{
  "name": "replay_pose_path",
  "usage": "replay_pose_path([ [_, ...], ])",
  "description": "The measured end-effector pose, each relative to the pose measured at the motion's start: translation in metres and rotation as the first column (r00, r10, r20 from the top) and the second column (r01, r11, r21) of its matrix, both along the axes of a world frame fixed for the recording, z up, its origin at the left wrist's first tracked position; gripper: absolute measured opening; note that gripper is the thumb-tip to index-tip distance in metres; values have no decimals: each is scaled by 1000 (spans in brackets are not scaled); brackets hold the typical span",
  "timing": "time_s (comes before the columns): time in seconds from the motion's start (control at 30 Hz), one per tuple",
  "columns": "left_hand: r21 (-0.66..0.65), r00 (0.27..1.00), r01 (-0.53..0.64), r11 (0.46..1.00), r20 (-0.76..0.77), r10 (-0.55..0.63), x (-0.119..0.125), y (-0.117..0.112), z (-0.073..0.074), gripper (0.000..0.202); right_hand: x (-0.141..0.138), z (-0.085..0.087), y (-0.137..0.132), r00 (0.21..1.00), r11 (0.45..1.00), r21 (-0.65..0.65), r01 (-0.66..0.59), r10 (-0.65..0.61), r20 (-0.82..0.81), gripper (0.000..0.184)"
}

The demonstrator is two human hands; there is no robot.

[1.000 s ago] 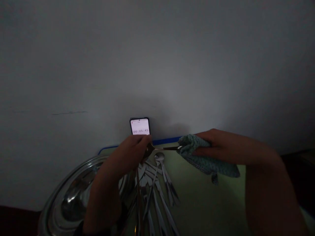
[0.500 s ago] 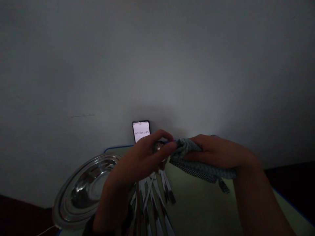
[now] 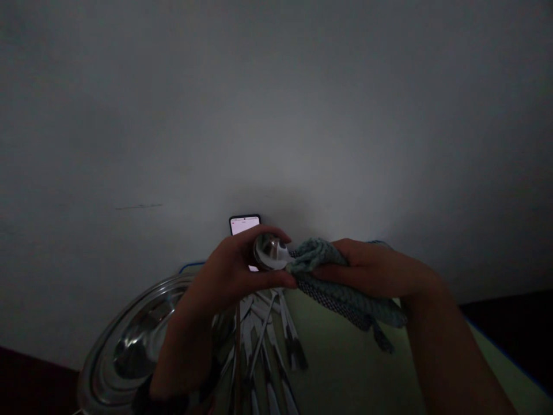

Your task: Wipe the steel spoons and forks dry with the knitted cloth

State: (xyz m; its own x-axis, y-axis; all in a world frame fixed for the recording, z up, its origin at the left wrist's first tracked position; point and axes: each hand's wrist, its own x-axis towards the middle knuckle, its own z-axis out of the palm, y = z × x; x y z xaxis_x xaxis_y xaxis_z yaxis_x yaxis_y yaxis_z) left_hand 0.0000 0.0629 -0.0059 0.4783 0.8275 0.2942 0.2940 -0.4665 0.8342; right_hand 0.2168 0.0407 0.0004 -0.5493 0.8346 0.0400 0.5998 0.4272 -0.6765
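A shiny metal spoon is held up above the table, its rounded bowl pointing left. My left hand curls around the bowl, thumb below and fingers above. In my right hand is a bunched green-grey cloth, pinched around where the spoon's handle lies. That handle is hidden in the folds, and a darker checked side of the cloth hangs beneath. Under my hands, a pile of metal cutlery lies on the table.
A wide, shiny metal basin stands on the left. Behind my left hand a phone with a lit screen leans on the grey wall. The pale green table has a blue edge.
My left fingers have spread apart, and more of the spoon's bowl shows between them. The cloth and right hand have shifted slightly left. The view has tilted a little.
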Motion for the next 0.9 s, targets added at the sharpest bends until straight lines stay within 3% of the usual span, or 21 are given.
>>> replay_pose_path([
  [0.2,22,968,-117,993,226,109,-13,-1,0,34,7,-5,4,995,995,-85,-43,35,-97,34],
  [0.33,31,926,-136,990,358,116,-16,5,-2,30,11,-8,9,986,989,-127,-79,59,-153,32],
  [0.73,-25,907,-102,994,407,103,12,-4,1,15,9,-13,16,937,969,-223,-108,24,-350,32],
  [0.83,-11,854,-174,985,496,157,18,2,-2,15,8,-15,19,920,974,-193,-122,38,-391,32],
  [0.9,-44,791,-238,970,571,220,22,6,-4,18,9,-19,24,906,987,-148,-60,-9,-422,32],
])
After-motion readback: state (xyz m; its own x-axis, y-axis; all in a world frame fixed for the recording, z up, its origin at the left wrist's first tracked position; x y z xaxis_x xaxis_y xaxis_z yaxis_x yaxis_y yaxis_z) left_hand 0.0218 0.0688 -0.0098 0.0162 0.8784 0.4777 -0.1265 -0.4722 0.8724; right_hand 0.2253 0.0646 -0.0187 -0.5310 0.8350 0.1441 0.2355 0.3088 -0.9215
